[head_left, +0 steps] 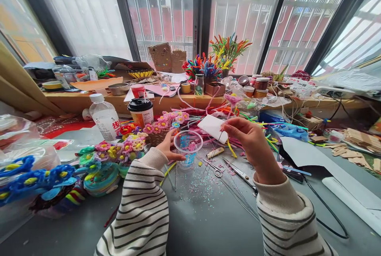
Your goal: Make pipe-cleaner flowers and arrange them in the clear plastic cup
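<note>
My left hand (169, 147) is closed around the side of a clear plastic cup (189, 156) with blue print. Some pink bits show inside the cup. Between the thumb and fingers of my right hand (248, 143) is the thin stem of a pink fuzzy flower (232, 99), held upright to the right of the cup. Below the hands lie scissors (242, 173), a smaller pair of scissors (218, 172) and several thin wires (238, 194). Glitter (198, 190) is scattered over the grey table in front of the cup.
Fuzzy-wire flowers (119, 149) crowd the left side, near a water bottle (104, 117) and a lidded drink cup (141, 112). A white pad (212, 127) lies behind the hands. White paper (324, 164) and a black cable (327, 208) are at right. Jars (261, 85) stand on the sill.
</note>
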`<action>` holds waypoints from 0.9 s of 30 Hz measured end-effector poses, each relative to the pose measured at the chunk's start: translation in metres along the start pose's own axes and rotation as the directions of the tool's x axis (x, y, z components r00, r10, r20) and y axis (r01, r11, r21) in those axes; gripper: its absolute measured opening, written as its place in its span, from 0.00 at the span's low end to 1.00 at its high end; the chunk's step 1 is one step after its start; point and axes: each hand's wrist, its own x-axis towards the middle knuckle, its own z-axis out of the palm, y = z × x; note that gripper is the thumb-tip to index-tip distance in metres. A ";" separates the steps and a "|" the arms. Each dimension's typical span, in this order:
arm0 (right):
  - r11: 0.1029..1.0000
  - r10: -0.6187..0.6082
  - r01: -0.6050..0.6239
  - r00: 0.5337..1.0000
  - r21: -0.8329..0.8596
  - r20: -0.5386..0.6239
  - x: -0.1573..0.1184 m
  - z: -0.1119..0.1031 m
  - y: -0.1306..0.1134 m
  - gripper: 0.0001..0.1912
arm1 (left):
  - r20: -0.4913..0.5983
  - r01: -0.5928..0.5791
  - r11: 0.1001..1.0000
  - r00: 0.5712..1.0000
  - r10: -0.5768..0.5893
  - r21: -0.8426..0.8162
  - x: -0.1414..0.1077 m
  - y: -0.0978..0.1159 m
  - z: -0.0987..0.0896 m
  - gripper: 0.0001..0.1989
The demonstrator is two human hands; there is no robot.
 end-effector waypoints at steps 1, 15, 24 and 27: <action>1.000 0.008 -0.008 1.000 -0.016 0.021 0.000 0.000 0.001 0.08 | 0.008 -0.005 1.000 1.000 0.005 0.021 -0.001 0.003 0.000 0.57; 0.998 0.009 -0.003 0.994 -0.057 0.111 0.002 0.007 0.014 0.07 | -0.025 -0.273 0.892 0.953 0.302 0.361 -0.028 0.076 0.005 0.40; 0.999 0.000 0.004 0.993 -0.038 0.118 0.002 0.007 0.016 0.06 | 0.077 -0.143 0.955 0.983 0.168 -0.258 -0.023 0.094 0.072 0.16; 0.999 0.016 -0.012 0.992 -0.037 0.125 0.002 0.006 0.014 0.07 | 0.095 -0.035 0.930 0.993 0.074 -0.366 -0.022 0.094 0.078 0.14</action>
